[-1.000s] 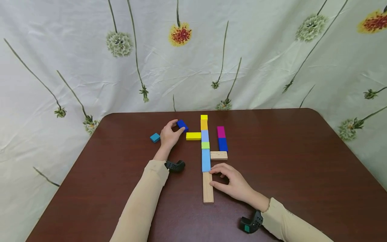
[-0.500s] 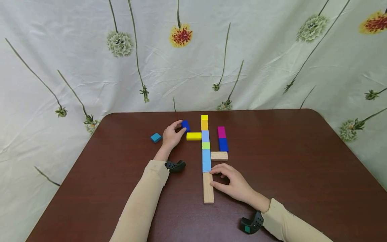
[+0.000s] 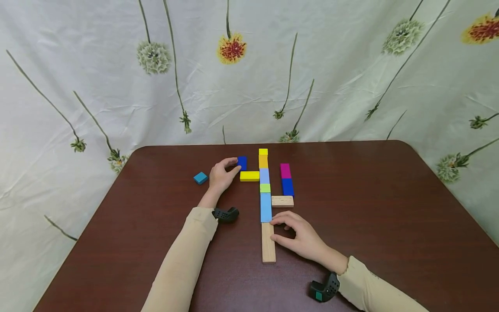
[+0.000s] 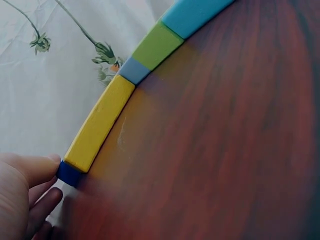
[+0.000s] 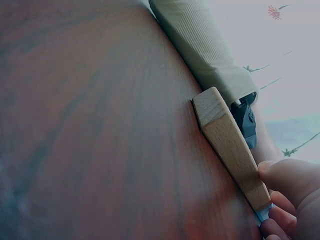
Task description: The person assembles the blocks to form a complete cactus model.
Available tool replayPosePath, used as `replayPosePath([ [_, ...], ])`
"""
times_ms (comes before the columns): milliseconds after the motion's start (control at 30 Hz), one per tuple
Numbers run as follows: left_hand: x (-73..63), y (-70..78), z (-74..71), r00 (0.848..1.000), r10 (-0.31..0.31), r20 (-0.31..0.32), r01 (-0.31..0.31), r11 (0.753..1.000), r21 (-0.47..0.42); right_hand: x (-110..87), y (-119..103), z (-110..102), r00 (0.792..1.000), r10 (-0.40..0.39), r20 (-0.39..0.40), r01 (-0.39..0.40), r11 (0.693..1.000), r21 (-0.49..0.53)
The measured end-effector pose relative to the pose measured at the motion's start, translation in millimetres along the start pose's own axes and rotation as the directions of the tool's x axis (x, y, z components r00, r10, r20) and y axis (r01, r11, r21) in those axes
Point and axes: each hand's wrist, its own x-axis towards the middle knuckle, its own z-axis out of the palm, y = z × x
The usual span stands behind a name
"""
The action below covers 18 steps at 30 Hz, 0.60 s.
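My left hand (image 3: 221,177) holds a dark blue block (image 3: 242,163) between thumb and fingers, at the far end of a yellow block (image 3: 250,176). That yellow block juts left from a straight column of blocks. In the left wrist view the thumb lies against the dark blue block (image 4: 69,174). My right hand (image 3: 302,234) rests beside the column's near end, fingers loosely bent. Its thumb touches the long plain wooden block (image 3: 268,242), seen also in the right wrist view, and its fingertips touch near the light blue block (image 3: 266,208).
Up the column lie a green block (image 3: 265,188), a periwinkle block (image 3: 264,176) and an orange block (image 3: 263,162). On its right, a short wooden block (image 3: 282,201) meets a second blue block (image 3: 287,186) and a magenta block (image 3: 285,170). A loose teal block (image 3: 200,178) lies left.
My left hand has shifted slightly right with the dark blue block, which has turned from slanted to straight behind the yellow block. The right hand stays put.
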Motion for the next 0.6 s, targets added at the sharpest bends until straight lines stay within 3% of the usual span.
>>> replayPosePath([
  [133, -0.7, 0.9, 0.9, 1.0, 0.022, -0.021, -0.023, 0.999, -0.027, 0.3, -1.3, -1.0, 1.0, 0.01, 0.004, -0.01, 1.0, 0.003],
  [600, -0.9, 2.7, 0.2, 1.0, 0.006, -0.022, -0.006, 1.0, -0.014, 0.5, -4.1, -2.6, 1.0, 0.027, 0.016, -0.027, 1.0, -0.002],
])
